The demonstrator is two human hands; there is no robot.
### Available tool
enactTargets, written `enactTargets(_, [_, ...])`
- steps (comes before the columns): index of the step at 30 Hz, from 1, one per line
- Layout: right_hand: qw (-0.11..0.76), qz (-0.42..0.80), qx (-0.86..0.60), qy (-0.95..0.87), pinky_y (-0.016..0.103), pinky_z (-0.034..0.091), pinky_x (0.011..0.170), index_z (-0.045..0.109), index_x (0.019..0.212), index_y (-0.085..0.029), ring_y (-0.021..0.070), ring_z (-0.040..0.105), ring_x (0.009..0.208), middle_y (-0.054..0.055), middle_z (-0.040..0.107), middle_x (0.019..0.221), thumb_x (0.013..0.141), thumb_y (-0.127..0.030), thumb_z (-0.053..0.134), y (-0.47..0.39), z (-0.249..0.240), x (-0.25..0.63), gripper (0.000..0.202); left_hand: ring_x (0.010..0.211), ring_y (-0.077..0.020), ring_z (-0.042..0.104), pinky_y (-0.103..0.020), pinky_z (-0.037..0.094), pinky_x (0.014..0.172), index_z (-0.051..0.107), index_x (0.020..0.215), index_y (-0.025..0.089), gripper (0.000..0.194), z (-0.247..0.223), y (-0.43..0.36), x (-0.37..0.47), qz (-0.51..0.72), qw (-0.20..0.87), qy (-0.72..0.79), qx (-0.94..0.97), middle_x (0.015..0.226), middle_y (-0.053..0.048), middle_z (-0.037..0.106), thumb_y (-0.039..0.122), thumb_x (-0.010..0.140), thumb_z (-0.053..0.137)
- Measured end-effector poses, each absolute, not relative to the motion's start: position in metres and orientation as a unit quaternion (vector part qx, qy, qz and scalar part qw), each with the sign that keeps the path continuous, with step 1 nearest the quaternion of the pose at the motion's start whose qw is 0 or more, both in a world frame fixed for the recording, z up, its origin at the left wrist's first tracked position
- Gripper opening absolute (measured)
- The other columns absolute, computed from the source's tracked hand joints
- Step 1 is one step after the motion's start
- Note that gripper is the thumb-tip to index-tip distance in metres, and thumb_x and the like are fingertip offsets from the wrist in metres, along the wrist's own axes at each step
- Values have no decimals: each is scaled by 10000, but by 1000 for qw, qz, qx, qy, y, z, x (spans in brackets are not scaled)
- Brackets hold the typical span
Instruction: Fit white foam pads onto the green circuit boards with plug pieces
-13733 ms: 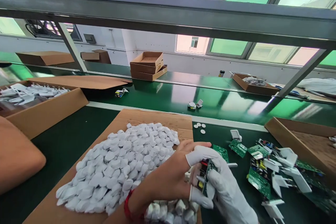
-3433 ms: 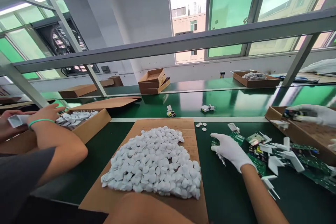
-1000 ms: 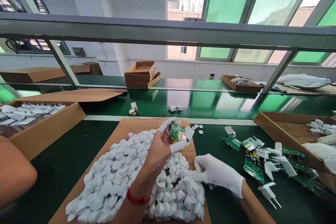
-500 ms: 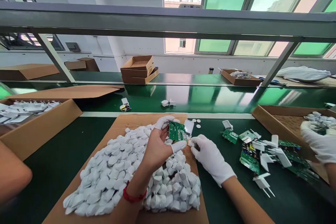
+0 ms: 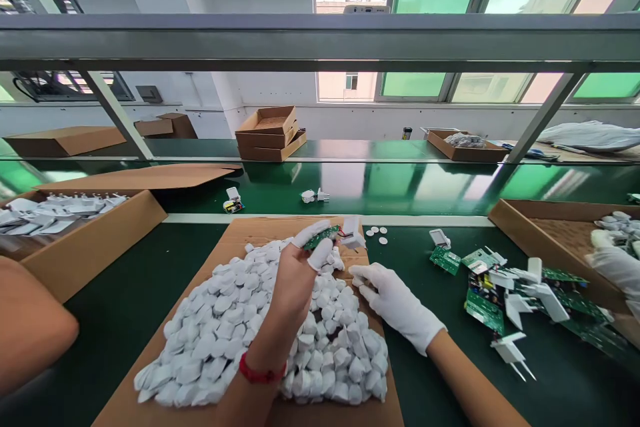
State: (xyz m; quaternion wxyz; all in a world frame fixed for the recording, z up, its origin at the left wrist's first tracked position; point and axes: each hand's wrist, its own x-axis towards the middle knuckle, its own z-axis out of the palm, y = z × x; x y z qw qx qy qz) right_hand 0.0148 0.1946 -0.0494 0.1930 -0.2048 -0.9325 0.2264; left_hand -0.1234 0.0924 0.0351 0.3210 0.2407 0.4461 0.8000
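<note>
My left hand (image 5: 300, 260), in a white glove that leaves part of it bare, pinches a green circuit board (image 5: 323, 237) above the pile. The board is seen nearly edge-on, and a white plug housing (image 5: 353, 233) hangs at its right end, joined by thin wires. My right hand (image 5: 395, 303), gloved, is closed with its fingertips together over the cardboard's right edge; whatever they hold is hidden. Below both hands, small white rounded pieces (image 5: 220, 327) lie heaped on a cardboard sheet (image 5: 130, 383).
To the right lie circuit boards with white plugs (image 5: 485, 310) and several white discs (image 5: 383, 240). An open box (image 5: 520, 220) stands beyond, with another person's gloved hand (image 5: 617, 273) at it. At left is a box of white parts (image 5: 100, 240). A metal rail (image 5: 320, 43) crosses ahead.
My left hand has turned the circuit board from face-on to nearly edge-on and raised it slightly. My right hand sits a little lower, apart from the board. The view has shifted slightly.
</note>
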Motion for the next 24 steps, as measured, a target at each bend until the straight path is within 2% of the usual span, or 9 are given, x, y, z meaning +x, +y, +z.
enactTargets(2, [203, 229, -213, -928, 329, 516, 833, 627, 1143, -180, 207, 633, 925, 102, 678, 1021, 830, -110, 501, 195, -48, 16, 344, 883, -170, 652, -268, 535, 831, 704, 826, 150, 125, 41, 92, -129, 845, 371, 360, 137, 880, -55, 706, 255, 762, 688])
enactTargets(4, [222, 224, -195, -929, 372, 482, 912, 649, 1110, -192, 243, 582, 1066, 114, 631, 1178, 754, -93, 568, 193, -42, 18, 378, 830, -154, 653, -245, 555, 742, 687, 863, 134, 248, 48, 91, -135, 869, 399, 289, 41, 857, -79, 696, 280, 910, 492])
enactTargets(6, [252, 229, -156, -927, 396, 448, 953, 677, 1060, -215, 250, 539, 1121, 92, 607, 1239, 728, -73, 574, 189, -35, 19, 376, 734, -140, 635, -219, 548, 628, 664, 919, 122, 380, 51, 89, -141, 883, 404, 238, -13, 838, -100, 679, 322, 968, 345])
enactTargets(8, [265, 252, -100, -925, 367, 456, 920, 706, 990, -234, 213, 574, 1027, 51, 673, 1129, 751, -39, 516, 185, -28, 19, 362, 634, -135, 595, -211, 508, 517, 644, 961, 120, 425, 50, 87, -146, 893, 399, 208, -28, 815, -108, 659, 383, 969, 311])
enactTargets(11, [211, 270, -37, -939, 350, 445, 901, 703, 1015, -272, 189, 584, 960, -2, 700, 1074, 729, 8, 480, 181, -25, 20, 459, 558, -141, 543, -219, 439, 435, 625, 992, 135, 426, 44, 86, -149, 887, 409, 212, -36, 790, -108, 631, 416, 957, 307])
enactTargets(14, [151, 255, -33, -955, 377, 418, 923, 683, 1060, -309, 205, 563, 1012, -11, 665, 1154, 765, -51, 526, 179, -27, 20, 422, 565, -156, 537, -226, 425, 435, 616, 992, 131, 400, 42, 86, -148, 877, 426, 220, -41, 772, -107, 610, 394, 952, 317])
enactTargets(17, [146, 245, -41, -958, 367, 421, 906, 698, 980, -276, 200, 569, 975, 19, 681, 1084, 809, -123, 544, 179, -28, 19, 276, 571, -146, 531, -221, 439, 452, 611, 987, 119, 382, 45, 88, -145, 876, 435, 203, -39, 786, -116, 612, 346, 959, 305])
enactTargets(20, [144, 241, -46, -959, 356, 430, 882, 685, 900, -232, 198, 568, 944, 36, 685, 1014, 781, -95, 546, 177, -25, 18, 229, 548, -123, 524, -217, 469, 464, 611, 990, 107, 400, 49, 89, -142, 877, 433, 202, -41, 805, -124, 623, 277, 973, 250])
enactTargets(24, [113, 257, -19, -960, 369, 392, 929, 650, 1069, -286, 203, 528, 1052, -1, 611, 1224, 792, -59, 520, 178, -20, 19, 380, 550, -117, 560, -216, 519, 505, 621, 988, 98, 402, 50, 88, -142, 880, 421, 216, -44, 748, -100, 627, 245, 979, 247])
